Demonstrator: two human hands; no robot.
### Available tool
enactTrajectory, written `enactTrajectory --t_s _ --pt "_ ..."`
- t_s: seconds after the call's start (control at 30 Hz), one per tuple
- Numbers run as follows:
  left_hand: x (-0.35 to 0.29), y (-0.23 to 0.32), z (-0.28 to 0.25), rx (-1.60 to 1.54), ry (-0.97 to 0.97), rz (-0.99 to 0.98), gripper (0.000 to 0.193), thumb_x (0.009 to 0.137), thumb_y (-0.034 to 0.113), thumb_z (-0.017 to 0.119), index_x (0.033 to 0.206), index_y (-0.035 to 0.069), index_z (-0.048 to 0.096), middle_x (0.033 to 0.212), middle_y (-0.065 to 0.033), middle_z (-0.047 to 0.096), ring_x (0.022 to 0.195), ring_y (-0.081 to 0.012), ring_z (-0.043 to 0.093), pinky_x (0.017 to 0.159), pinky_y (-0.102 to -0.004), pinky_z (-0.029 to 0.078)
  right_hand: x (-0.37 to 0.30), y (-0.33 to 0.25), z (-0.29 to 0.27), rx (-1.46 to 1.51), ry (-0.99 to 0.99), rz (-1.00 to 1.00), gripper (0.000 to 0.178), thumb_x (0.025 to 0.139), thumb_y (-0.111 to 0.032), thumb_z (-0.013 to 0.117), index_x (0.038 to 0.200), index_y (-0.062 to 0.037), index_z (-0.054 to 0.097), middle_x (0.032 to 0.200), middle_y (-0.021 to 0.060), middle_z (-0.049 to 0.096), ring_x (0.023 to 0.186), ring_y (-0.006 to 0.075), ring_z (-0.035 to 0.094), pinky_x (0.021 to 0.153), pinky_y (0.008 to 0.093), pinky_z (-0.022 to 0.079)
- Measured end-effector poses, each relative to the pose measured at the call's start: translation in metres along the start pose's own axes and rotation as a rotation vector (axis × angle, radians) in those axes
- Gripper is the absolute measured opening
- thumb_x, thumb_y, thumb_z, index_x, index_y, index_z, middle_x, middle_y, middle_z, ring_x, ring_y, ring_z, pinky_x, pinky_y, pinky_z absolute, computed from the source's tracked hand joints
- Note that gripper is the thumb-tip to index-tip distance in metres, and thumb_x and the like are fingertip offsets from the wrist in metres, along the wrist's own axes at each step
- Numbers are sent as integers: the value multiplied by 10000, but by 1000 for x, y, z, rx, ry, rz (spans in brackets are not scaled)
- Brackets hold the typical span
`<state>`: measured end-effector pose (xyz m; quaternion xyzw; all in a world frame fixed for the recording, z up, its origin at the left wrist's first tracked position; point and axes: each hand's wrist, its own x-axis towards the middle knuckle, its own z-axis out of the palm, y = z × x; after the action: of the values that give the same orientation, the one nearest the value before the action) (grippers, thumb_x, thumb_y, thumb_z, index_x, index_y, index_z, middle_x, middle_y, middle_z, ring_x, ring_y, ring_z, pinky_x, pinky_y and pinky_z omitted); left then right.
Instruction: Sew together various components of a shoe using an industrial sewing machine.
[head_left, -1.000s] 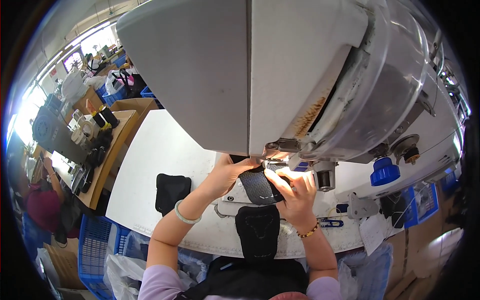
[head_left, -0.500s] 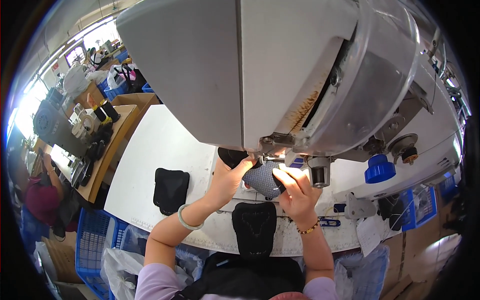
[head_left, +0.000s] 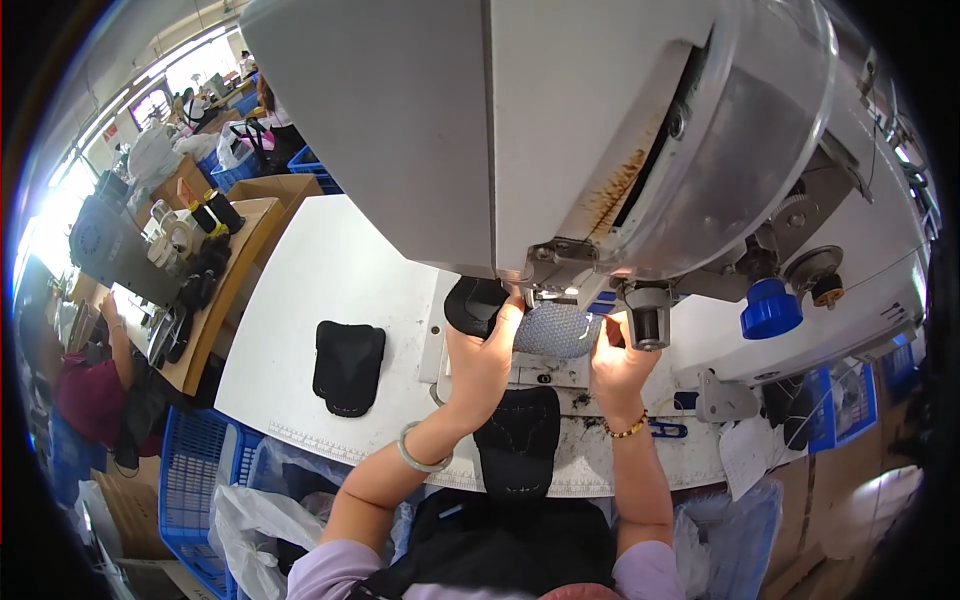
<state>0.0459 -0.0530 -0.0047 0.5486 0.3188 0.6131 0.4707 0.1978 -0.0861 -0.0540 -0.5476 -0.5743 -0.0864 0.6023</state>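
Observation:
A grey mesh fabric piece [head_left: 556,330] lies under the foot of a large grey sewing machine [head_left: 560,140]. My left hand [head_left: 484,352] grips its left end, fingers curled up over it. My right hand [head_left: 617,358] holds its right end beside the machine's metal post [head_left: 640,326]. A black padded piece [head_left: 516,438] lies on the white table [head_left: 330,290] just below my hands, between my forearms. Part of another black piece [head_left: 470,300] shows behind my left hand.
A stack of black pieces [head_left: 348,366] sits on the table to my left. Blue baskets [head_left: 190,470] and plastic bags stand below the table's left edge. Another person in red [head_left: 85,385] works at a wooden bench far left. A blue knob [head_left: 770,308] juts from the machine.
The head camera has drawn closer. The piece under the foot has turned from its dark side to its grey mesh side, and both hands have shifted along its ends.

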Motion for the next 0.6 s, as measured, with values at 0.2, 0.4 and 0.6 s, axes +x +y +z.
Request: enactTrajectory --t_s 0.2,0.4,0.6 --pt "-7 2 6 -20 75 19 105 862 31 547 906 -26 623 795 -16 613 730 -77 526 671 -231 422 12 -6 8 187 96 264 183 738 82 644 867 -31 579 800 33 589 673 109 555 599 236 453" --pt "-9 -1 11 -92 160 -39 129 866 49 554 933 -31 630 805 -32 622 715 -88 529 644 -241 432 7 28 12 363 -5 166 300 812 18 627 1090 -32 524 1018 39 572 877 137 559 777 271 483" --pt "9 -11 -41 -451 -80 -534 226 849 181 559 975 -3 594 863 -71 612 729 -154 595 619 -271 482 -4 38 20 991 -73 174 394 821 4 635 1189 -49 502 1131 65 578 996 160 570 865 303 491"
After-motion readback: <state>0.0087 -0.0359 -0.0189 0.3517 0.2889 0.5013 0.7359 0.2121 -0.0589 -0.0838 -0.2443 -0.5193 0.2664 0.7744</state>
